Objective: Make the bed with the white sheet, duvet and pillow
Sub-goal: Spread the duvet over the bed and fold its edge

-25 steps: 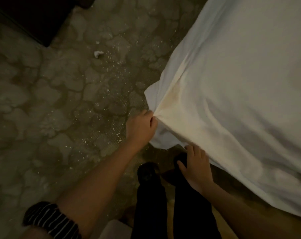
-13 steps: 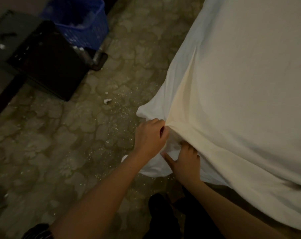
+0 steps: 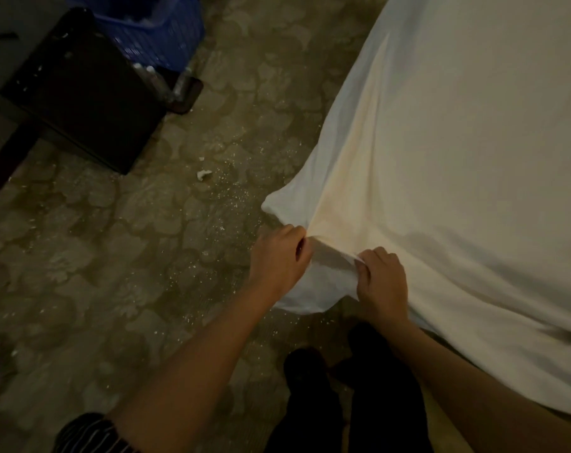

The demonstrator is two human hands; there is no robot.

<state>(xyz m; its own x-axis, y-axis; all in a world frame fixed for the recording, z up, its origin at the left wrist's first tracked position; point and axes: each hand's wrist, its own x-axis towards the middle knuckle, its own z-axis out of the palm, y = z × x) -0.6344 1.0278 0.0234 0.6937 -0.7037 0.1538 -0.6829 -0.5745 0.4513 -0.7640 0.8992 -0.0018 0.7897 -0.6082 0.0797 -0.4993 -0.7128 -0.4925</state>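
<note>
Ok so from my feed: the white cotton bed sheet is spread over the bed and fills the right side of the view, with one corner pointing down-left at the person. From that corner one edge runs up toward the top of the frame and the other runs off to the lower right. A long yellowish crease climbs from the corner up and to the right. The sheet goes out of frame, so I honestly can't tell its long axis. The left hand has its fingers curled tight round the bunched tip of the corner. The right hand is just beside it, thumb and fingers pinching a loose flap of the same sheet, and a bit of cloth hangs below between the two. The patterned grey-brown floor has white specks and a small crumpled white paper scrap on it. Upper left there's a black boxy cabinet with a blue plastic basket right behind it.
</note>
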